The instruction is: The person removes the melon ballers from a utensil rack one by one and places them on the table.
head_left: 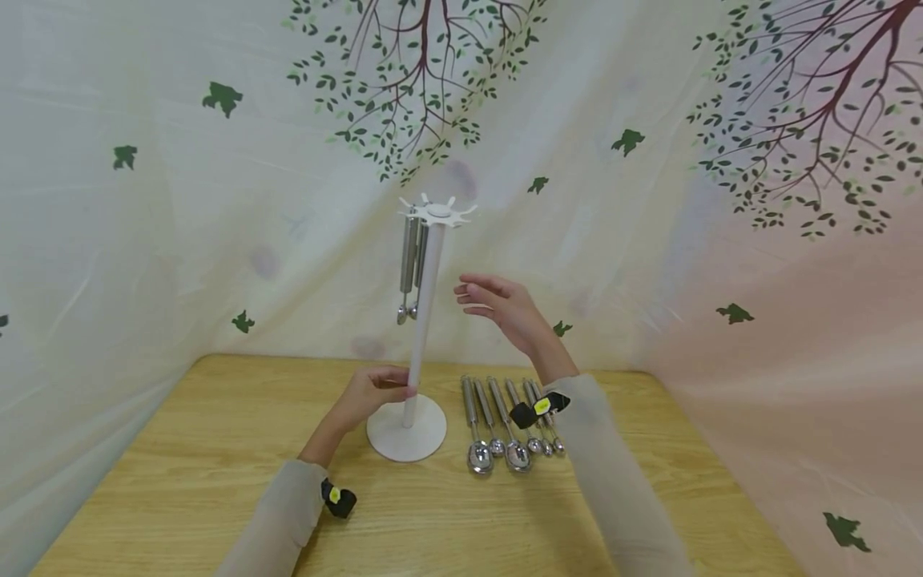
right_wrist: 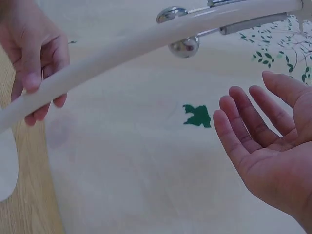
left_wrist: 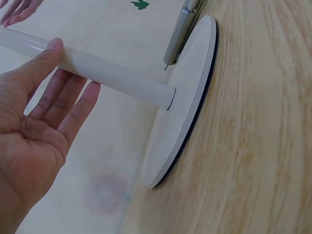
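A white stand (head_left: 425, 320) rises from a round base on the table, with a ring of hooks on top. My left hand (head_left: 371, 393) pinches its pole low down between thumb and fingers; the left wrist view shows the thumb (left_wrist: 55, 48) against the white tube. To the right of the pole, in mid-air, my right hand (head_left: 505, 308) has loosely bent fingers and holds nothing; its palm (right_wrist: 282, 161) shows in the right wrist view. Metal scoops (head_left: 408, 256) with small round bowls hang from the hooks on the stand's left side, partly behind the pole.
Several metal scoops (head_left: 478, 457) of different sizes lie in a row on the wooden table (head_left: 180, 481), right of the base. My right wrist partly covers that row. Behind the table hangs a pale cloth (head_left: 324, 264) printed with trees and leaves.
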